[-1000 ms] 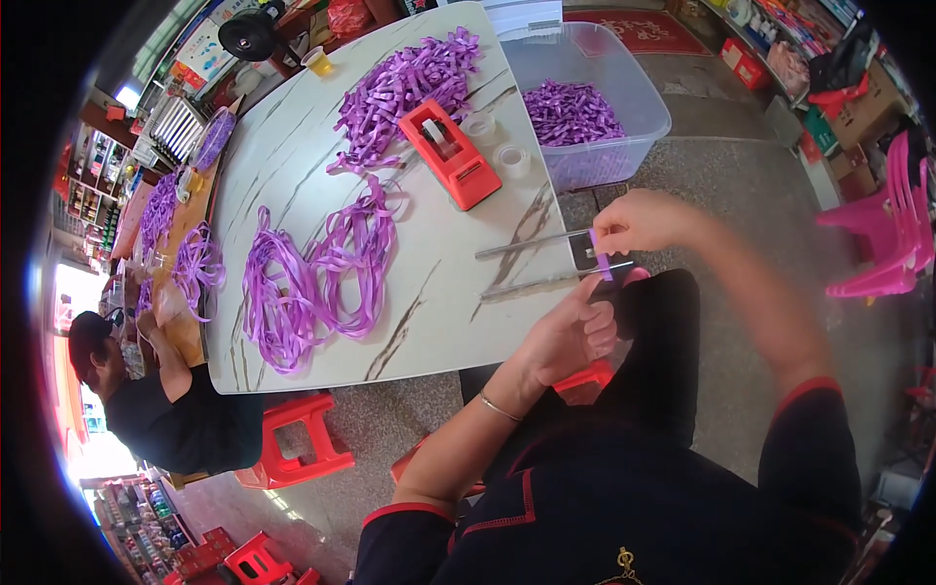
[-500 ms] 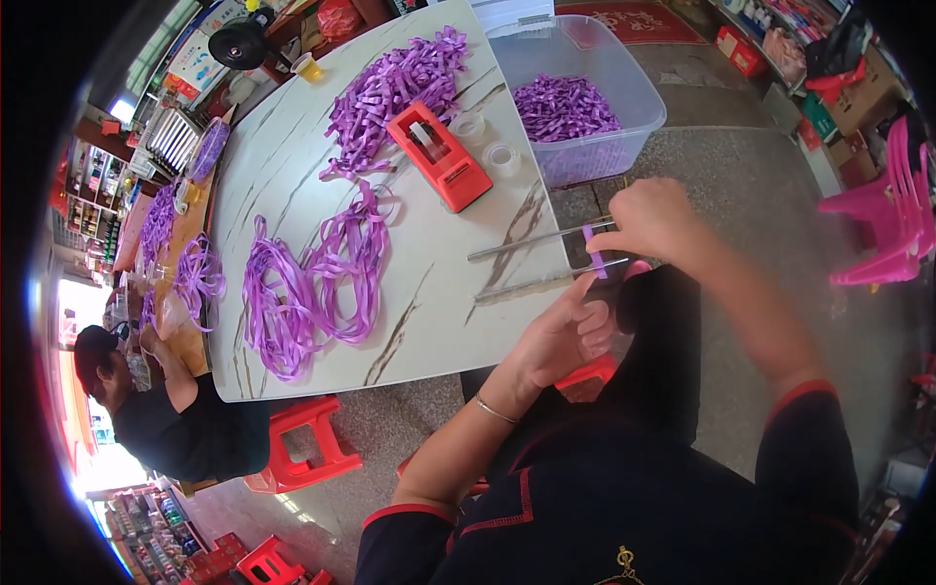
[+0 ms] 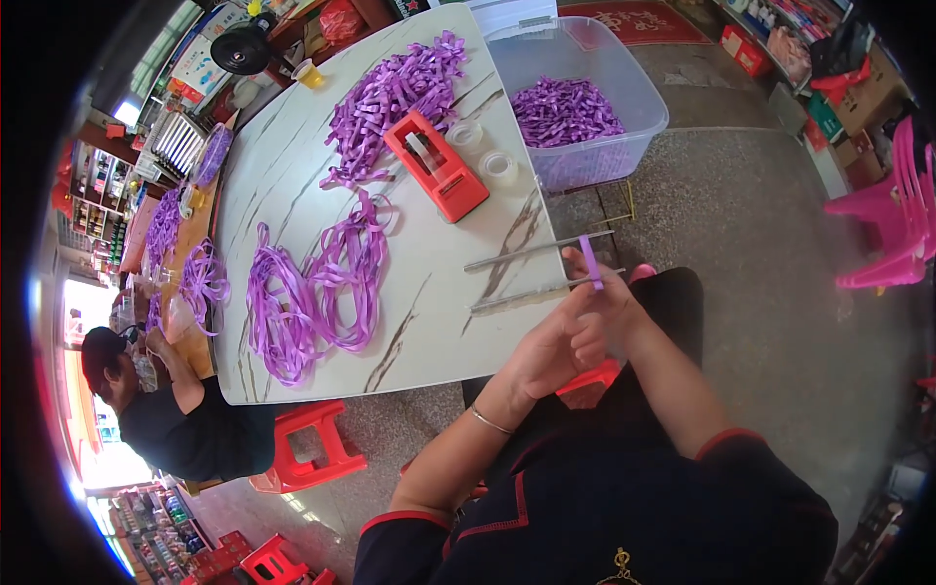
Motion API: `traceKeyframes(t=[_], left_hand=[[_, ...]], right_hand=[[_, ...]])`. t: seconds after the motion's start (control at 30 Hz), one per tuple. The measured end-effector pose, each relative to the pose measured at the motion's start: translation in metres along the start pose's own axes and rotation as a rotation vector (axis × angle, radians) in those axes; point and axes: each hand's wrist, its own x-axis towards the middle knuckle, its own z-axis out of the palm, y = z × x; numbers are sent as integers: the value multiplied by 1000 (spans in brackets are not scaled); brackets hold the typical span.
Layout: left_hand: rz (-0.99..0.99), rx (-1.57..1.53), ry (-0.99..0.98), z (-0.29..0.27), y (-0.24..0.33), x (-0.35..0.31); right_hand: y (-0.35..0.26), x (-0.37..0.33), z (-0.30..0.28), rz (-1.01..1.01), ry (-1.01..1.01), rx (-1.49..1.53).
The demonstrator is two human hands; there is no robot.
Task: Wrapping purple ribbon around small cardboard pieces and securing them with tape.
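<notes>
Shows a purple ribbon strip (image 3: 590, 261) across two metal rods (image 3: 526, 253) just off the right edge of the table (image 3: 429, 249), long axis roughly along that edge. Has left hand (image 3: 565, 341) loosely curled at the strip's near end, right hand (image 3: 618, 307) alongside, mostly farther from the table; cannot tell firm pinch from light touch.

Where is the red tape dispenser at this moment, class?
In the head view, the red tape dispenser sits on the marbled table near its right edge, just to the lower right of the big purple ribbon pile.
</notes>
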Motion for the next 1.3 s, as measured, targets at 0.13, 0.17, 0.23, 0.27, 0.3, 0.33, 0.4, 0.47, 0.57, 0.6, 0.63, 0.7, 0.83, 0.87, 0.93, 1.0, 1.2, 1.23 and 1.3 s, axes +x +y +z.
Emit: traceKeyframes(t=[0.13,0.17,0.23,0.27,0.3,0.33,0.4,0.47,0.57,0.6,0.63,0.7,0.83,0.87,0.93,1.0,1.2,1.23,1.3], left_hand=[[6,-3,22,-1,0,0],[4,-4,21,0,0,0],[8,5,6,3,0,1],[7,5,6,3,0,0],[6,2,14,2,0,0],[5,-1,22,2,0,0],[5,0,22,2,0,0],[5,1,21,2,1,-1],[10,12,-8,1,1,0],[8,-2,-8,0,0,0],[7,-16,-8,-2,0,0],[7,-38,8,-3,-2,-1],[0,-60,38,-1,-2,-1],[-1,-59,39,-2,-2,-1],[10,-54,32,-2,-3,-1],[8,-52,13,-2,-2,-1],[8,-63,6,-1,-2,-1],[8,-59,6,-1,-1,-2],[10,-60,10,-1,-2,-2]], right_hand=[[-2,2,3,5,22,23],[-5,3,-1,3,24,23],[-9,7,-13,62,-229,127],[-8,9,-13,61,-228,127],[-8,11,-14,79,-274,141],[-7,11,-14,96,-320,154],[-6,10,-11,85,-289,140],[-8,6,-6,73,-258,126],[-17,-4,5,72,-12,58],[-21,-8,8,81,120,11],[-26,-11,12,90,252,-36],[-35,-16,19,125,309,-85],[-57,-24,27,234,288,-246],[-60,-24,31,233,288,-245],[-66,-27,38,221,396,-340],[-76,-32,40,232,351,-366],[-90,-46,60,258,328,-393],[-90,-48,62,238,318,-461],[-86,-49,62,187,330,-619]])
